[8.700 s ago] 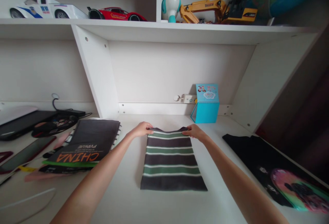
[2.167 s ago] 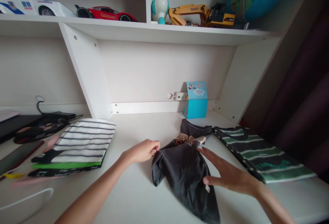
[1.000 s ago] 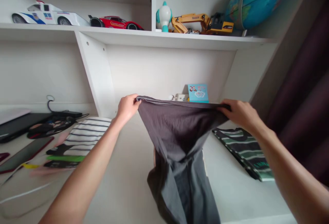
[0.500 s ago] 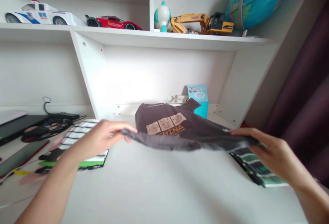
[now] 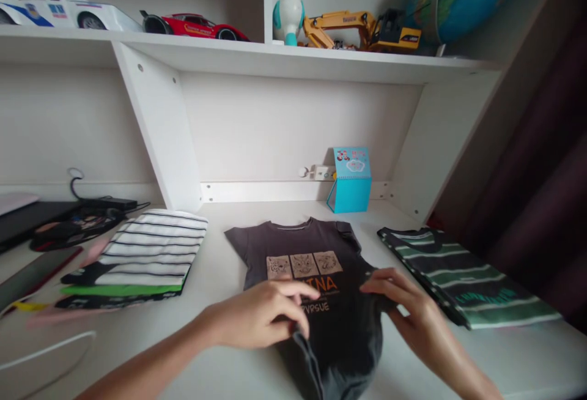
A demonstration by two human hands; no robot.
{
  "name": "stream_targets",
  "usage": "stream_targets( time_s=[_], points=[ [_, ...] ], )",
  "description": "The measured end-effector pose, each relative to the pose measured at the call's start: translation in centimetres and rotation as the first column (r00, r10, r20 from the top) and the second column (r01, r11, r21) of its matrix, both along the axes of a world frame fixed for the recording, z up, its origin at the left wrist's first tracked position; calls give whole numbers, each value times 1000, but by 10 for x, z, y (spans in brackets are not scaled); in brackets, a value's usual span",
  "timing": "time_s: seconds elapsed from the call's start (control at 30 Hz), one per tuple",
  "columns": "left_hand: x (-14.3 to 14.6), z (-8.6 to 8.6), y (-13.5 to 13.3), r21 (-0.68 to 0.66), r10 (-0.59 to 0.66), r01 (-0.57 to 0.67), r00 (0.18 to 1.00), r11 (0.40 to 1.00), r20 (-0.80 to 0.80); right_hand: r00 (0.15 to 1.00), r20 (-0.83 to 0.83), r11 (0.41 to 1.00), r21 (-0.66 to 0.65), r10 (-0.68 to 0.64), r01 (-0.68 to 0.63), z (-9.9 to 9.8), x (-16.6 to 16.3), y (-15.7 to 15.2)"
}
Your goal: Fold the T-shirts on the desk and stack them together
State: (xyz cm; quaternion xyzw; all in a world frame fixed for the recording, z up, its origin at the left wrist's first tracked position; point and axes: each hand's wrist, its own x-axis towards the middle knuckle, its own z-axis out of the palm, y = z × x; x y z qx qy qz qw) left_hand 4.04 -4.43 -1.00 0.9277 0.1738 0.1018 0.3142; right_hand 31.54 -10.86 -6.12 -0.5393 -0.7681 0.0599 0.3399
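A dark printed shirt point(image 5: 339, 326) lies front up at the middle of our white worktop point(image 5: 220, 277), collar toward the far side, near end running out of view. To the left, a strip of worktop separates its sleeve from a folded pile topped with a white striped shirt point(image 5: 158, 241); we have a narrower gap on the right, before a folded green-striped shirt point(image 5: 472, 281). Beyond the collar, more worktop reaches to the far back ledge point(image 5: 257, 192), where a blue desk calendar point(image 5: 352, 195) stands near the corner.

Our left hand point(image 5: 257, 314) comes in low from the near left, palm down across the shirt's lettering, thumb and fingers pinching an edge of raised fabric. Our right hand point(image 5: 406, 299) arches in from the near right, wrist bent, fingertips on the shirt's right side over bunched cloth; we cannot tell whether it grips. Both forearms slant in from the near side.
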Motion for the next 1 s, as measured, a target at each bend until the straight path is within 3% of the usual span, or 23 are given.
stream_targets(
  time_s=[0.07,0.13,0.23,0.33,0.47,0.6,0.8,0.9,1.0],
  points=[
    [23,-4,7,9,-39,38,993,999,113,978,-90,982,32,188,-186,9,-31,2],
    [40,-9,15,15,-71,69,982,997,178,946,-216,971,71,240,-230,12,-51,1],
    [54,-13,24,51,32,-43,979,998,203,922,-384,997,77,43,-14,6,-61,-2],
    [62,-9,25,60,163,-180,961,982,224,911,-363,976,23,-195,218,-7,-65,0],
    [66,5,21,-51,196,-190,941,981,276,877,-372,951,-72,-306,301,-16,-70,8],
    [57,19,29,-278,282,-192,899,941,334,885,-318,934,-4,-340,357,-15,-59,12],
    [35,27,70,-218,417,-357,809,908,414,958,-170,929,254,-230,268,-6,-32,28],
    [16,34,94,-201,484,-444,744,873,460,948,-229,910,300,-223,286,6,-11,38],
    [-13,57,99,-187,578,-583,612,791,539,866,-482,924,255,-133,284,34,12,29]
  ],
)
